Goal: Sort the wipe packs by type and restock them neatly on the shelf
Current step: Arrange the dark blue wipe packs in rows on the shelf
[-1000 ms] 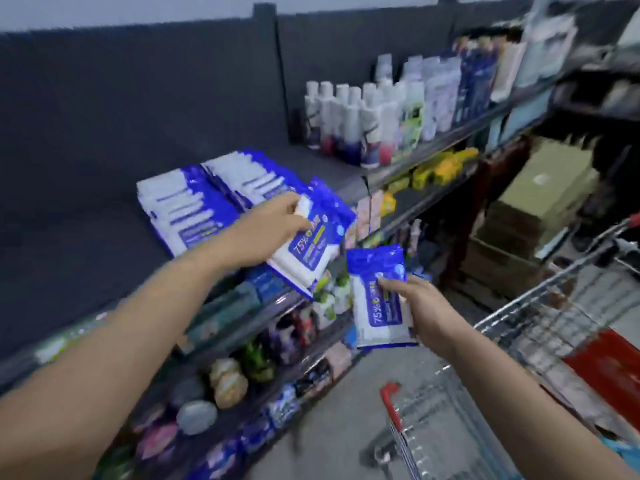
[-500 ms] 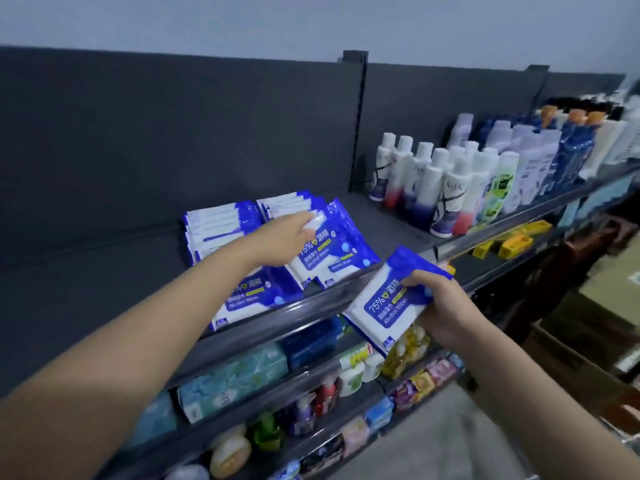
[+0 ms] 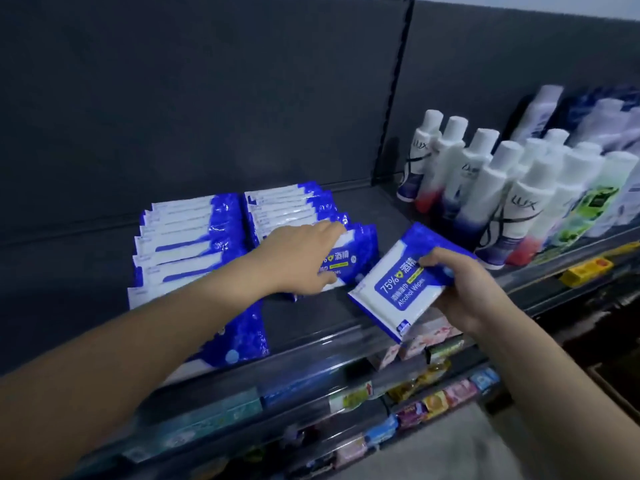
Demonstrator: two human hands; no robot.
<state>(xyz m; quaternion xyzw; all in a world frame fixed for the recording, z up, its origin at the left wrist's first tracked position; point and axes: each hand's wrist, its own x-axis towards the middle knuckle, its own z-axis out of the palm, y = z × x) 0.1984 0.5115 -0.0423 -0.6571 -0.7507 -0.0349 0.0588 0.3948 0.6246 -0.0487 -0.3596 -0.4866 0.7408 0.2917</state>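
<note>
Head view: right hand [image 3: 464, 292] grips a wipe pack [image 3: 394, 289] by its 3 o'clock edge, thumb on the printed face, fingers curled beneath. The pack is tilted, just above the shelf lip [image 3: 311, 346]. At its 9 o'clock, left hand [image 3: 304, 258] lies on the front pack [image 3: 356, 252] of the second row, fingers fairly straight, seemingly pressing rather than pinching.

Judgement: soft pouch, light, glossy film probably slippery. Hold by the flat faces, not the crimped seam.

Bare shelf [image 3: 374, 209] lies at 12 o'clock of the held pack. Bottles [image 3: 485, 188] at 2 o'clock stand close and could topple if nudged.
</note>
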